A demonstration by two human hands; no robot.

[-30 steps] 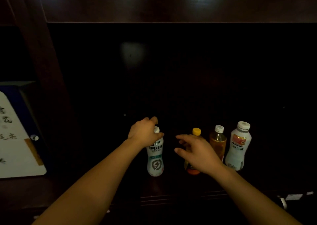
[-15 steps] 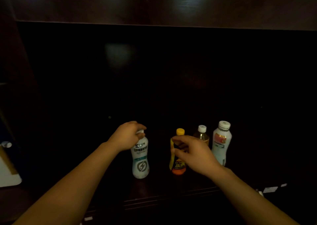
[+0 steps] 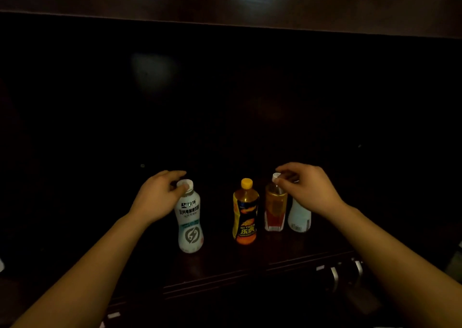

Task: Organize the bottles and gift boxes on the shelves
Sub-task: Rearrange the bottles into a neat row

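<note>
Gripping white bottle (image 3: 190,224) and amber bottle (image 3: 275,209), both upright.

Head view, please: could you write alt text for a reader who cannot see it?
Two bare hands grasp bottle caps on a dark shelf: the left hand holds the white bottle, the right hand pinches the amber bottle. A yellow-capped bottle stands between them.

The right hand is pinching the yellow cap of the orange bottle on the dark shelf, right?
Not quite. In the head view the right hand pinches the white cap of the clear bottle of amber liquid; the yellow-capped orange bottle stands untouched beside it.
</note>
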